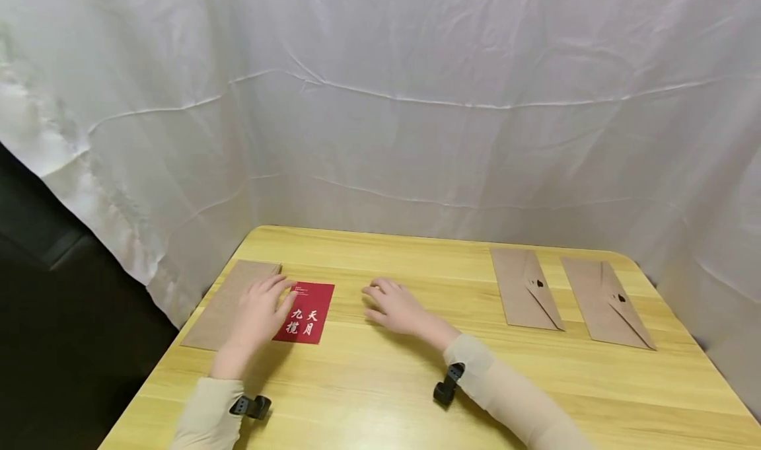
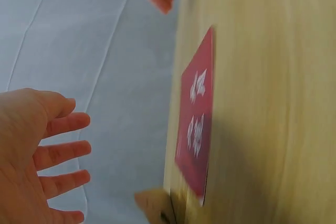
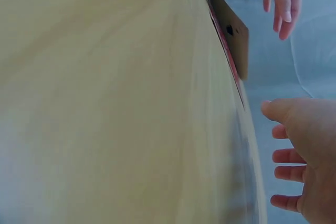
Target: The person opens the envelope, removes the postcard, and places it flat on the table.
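My left hand point(image 1: 259, 308) is over a kraft-paper envelope point(image 1: 217, 304) and the left edge of a red card point(image 1: 315, 311) with white characters. In the left wrist view its fingers point(image 2: 65, 153) are spread and slightly bent, with nothing between them. To the right of the card, my right hand point(image 1: 395, 306) hovers close above the table, fingers pointing left. The right wrist view shows that hand's fingers point(image 3: 289, 156) apart and holding nothing. Also in that view, a brown paper flap point(image 3: 231, 32) with a dark mark stands up beside the red card's edge.
Two more kraft envelopes lie at the right of the wooden table point(image 1: 368, 384): a nearer one point(image 1: 517, 291) and an outer one point(image 1: 594, 304), each with a dark mark on its flap. A pale curtain point(image 1: 416, 139) hangs behind. Something black point(image 1: 47, 291) stands at the left.
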The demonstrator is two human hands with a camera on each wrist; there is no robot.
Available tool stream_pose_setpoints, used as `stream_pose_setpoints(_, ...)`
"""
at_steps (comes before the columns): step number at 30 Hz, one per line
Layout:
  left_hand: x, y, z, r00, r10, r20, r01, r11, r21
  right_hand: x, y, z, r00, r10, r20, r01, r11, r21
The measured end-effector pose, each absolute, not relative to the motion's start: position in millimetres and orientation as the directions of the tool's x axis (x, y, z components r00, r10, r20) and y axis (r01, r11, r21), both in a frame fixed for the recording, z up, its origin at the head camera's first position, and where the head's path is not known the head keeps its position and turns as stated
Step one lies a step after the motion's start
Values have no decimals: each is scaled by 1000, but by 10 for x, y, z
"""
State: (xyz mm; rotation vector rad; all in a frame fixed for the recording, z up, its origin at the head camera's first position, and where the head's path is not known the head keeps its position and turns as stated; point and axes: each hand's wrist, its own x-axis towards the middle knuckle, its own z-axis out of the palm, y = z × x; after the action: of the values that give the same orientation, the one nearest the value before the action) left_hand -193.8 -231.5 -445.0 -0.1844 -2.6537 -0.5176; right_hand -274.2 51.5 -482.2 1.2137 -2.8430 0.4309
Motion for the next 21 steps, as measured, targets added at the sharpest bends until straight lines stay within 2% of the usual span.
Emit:
stream_pose_setpoints(8, -2009, -1884, -4450, -852, 218, 477, 349, 914, 205, -2666, 1075, -4752, -723, -668, 177, -684, 657, -316)
stream_pose_setpoints(15, -2022, -1547, -4443, -850, 324, 416, 429, 884, 189, -2576, 1507, -4674, -769, -606, 205, -637, 696, -332)
stream_pose_setpoints(21, -2069, -1339, -4458, -860, 373, 349, 462, 860, 218, -2494, 1841, -4664, -795, -540, 276, -606, 713, -352)
